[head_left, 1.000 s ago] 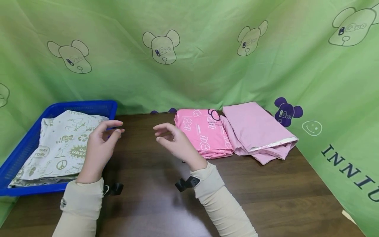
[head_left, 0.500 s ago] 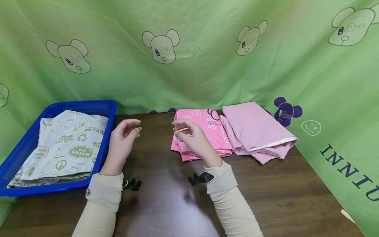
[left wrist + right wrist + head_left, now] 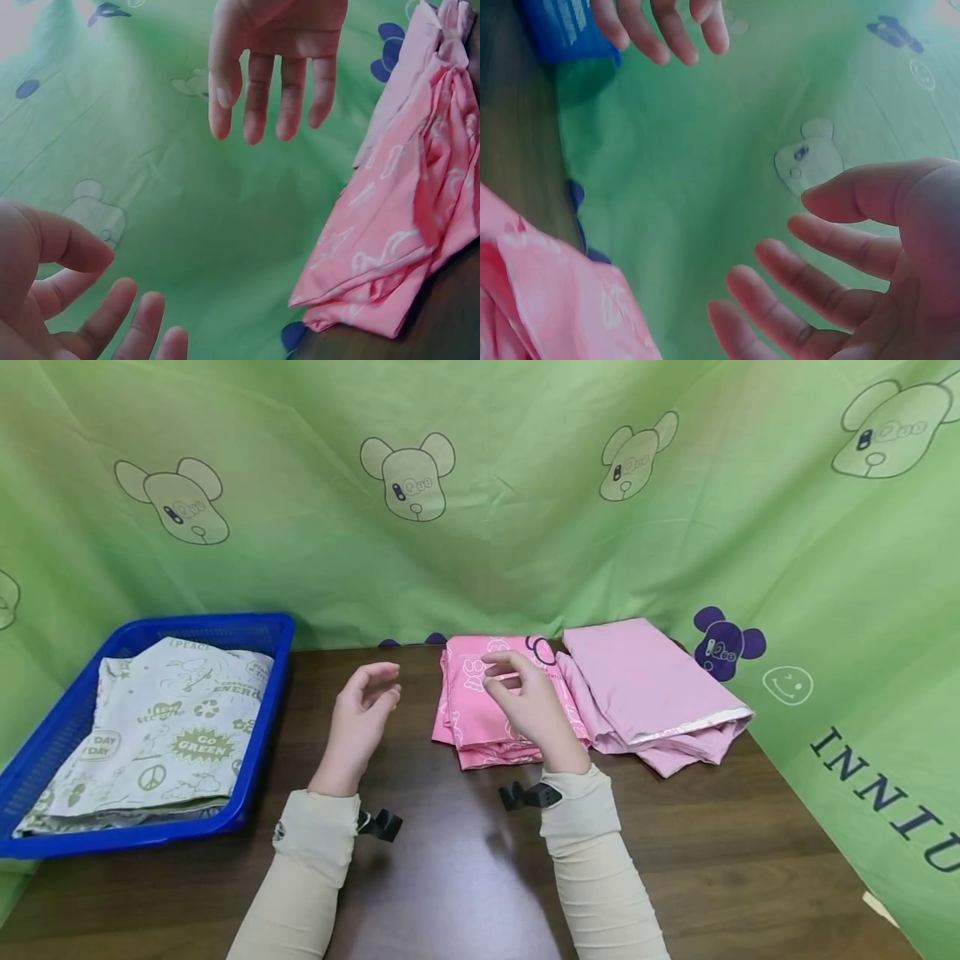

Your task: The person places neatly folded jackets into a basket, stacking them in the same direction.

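My left hand [image 3: 362, 718] hovers over the table between the blue basket and the bright pink cloth, its fingers loosely bent and holding nothing. Above the bright pink folded cloth [image 3: 480, 718] is my right hand [image 3: 536, 706], also relaxed; it overlaps the cloth in the head view. Both palms face each other. White line drawings cover the bright pink cloth [image 3: 382, 232], which lies at the back of the table. Against its right side rests a paler pink folded cloth [image 3: 652, 681] with a whitish edge strip.
On the left stands a blue plastic basket [image 3: 273, 693] holding a folded white cloth [image 3: 165, 693] with green prints. A green curtain [image 3: 517, 552] with bear drawings hangs behind the brown wooden table [image 3: 697, 860]. A small pale piece [image 3: 879, 908] lies at the right table edge.
Both hands have moved right, the left from over the basket's edge to the table's middle, the right across the bright pink cloth. The cloths and basket stay in place.
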Available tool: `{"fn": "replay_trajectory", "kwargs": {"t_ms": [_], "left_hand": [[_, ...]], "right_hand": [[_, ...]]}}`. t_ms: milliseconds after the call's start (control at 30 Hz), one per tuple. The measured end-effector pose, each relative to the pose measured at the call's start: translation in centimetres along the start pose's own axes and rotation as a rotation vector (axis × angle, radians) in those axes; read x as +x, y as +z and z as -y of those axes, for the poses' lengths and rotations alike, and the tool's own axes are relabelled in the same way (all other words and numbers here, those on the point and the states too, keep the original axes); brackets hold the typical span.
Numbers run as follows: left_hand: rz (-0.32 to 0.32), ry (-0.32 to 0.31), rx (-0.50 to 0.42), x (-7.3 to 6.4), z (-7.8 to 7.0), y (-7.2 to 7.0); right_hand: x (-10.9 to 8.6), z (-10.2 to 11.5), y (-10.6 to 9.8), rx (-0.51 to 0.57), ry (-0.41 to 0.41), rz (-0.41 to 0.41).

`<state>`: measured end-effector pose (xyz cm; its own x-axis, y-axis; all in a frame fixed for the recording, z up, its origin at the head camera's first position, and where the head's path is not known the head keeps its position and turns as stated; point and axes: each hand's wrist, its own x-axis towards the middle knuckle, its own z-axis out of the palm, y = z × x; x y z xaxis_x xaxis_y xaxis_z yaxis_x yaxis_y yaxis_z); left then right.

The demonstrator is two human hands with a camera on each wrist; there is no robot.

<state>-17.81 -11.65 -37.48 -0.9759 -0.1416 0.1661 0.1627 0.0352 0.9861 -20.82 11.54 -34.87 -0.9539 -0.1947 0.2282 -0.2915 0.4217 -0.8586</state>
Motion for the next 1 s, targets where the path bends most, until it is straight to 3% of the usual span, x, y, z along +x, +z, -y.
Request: {"fn": "replay_trajectory", "kwargs": {"t_ms": [200, 467, 767, 1000], "left_hand": [[0.037, -0.057, -0.047, 0.2, 0.8, 1.7], [0.061, -0.184, -0.108, 0.5, 2.6, 3.2], [0.112, -0.22, -0.004, 0.9, 4.8, 4.5], [0.145, -0.261, 0.032, 1.1, 5.6, 5.4]], "right_hand": [[0.4, -0.8, -1.0, -0.043, 0.057, -0.034], [1.1, -2.8, -1.9, -0.137, 0.144, -0.069], [1.6, -5.2, -3.0, -0.209, 0.195, -0.089], [1.6, -6.8, -3.7, -0.224, 0.234, -0.07]]}}
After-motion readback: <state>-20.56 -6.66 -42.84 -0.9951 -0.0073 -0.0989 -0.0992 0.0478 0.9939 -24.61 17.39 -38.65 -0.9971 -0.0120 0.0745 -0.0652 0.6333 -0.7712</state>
